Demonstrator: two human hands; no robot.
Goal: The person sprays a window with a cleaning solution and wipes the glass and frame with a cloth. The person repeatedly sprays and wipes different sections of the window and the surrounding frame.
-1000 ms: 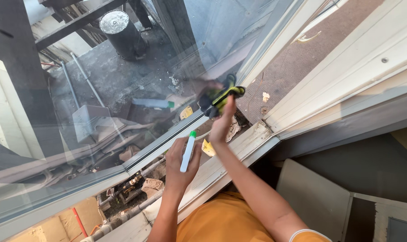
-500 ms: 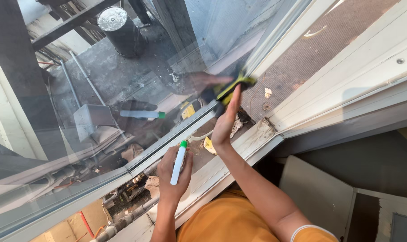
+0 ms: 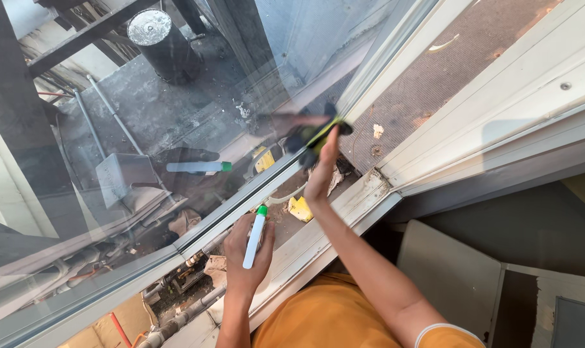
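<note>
Step in hand looks like wiping the glass: right hand (image 3: 321, 169) presses a small black-and-yellow-green squeegee-like tool (image 3: 318, 134) against the large glass pane (image 3: 196, 109), close to the white window frame (image 3: 395, 71). Fingers lie straight and together along the handle; tool head sits just past the fingertips, touching the glass. Left hand (image 3: 246, 258) has its fingers wrapped shut around a slim white spray bottle with a green cap (image 3: 254, 237), cap end beyond the fingers, aimed at the pane. A yellow scrap (image 3: 300, 209) lies on the sill just below the right wrist. Next move likely needs steady pressure and a clean stroke along the frame edge.
</note>
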